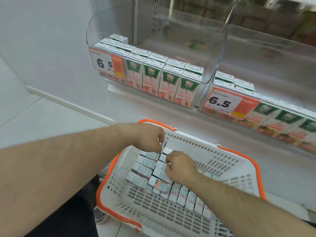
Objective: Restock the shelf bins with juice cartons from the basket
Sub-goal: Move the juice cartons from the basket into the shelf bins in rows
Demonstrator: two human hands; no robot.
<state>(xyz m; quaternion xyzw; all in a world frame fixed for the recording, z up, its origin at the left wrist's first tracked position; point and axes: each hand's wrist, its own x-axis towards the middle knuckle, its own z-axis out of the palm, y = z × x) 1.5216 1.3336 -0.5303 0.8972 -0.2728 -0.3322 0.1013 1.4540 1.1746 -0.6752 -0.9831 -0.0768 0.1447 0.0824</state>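
Observation:
A white basket (227, 166) with orange handles sits on the floor below the shelf, holding several juice cartons (142, 168) lying in rows. My left hand (150, 139) reaches into the basket's far end with fingers curled down at the top carton (166, 150). My right hand (179, 166) lies over the middle row, fingers curled onto the cartons there. Whether either hand grips a carton is hidden by the fingers. On the shelf, a clear bin (212, 65) holds upright green and pink cartons (169, 82) in its front rows.
A second clear bin (290, 48) to the right holds more cartons behind a 6.5 price tag (224, 103). A white wall and tiled floor lie to the left. My dark trouser leg (71, 216) is beside the basket's left edge.

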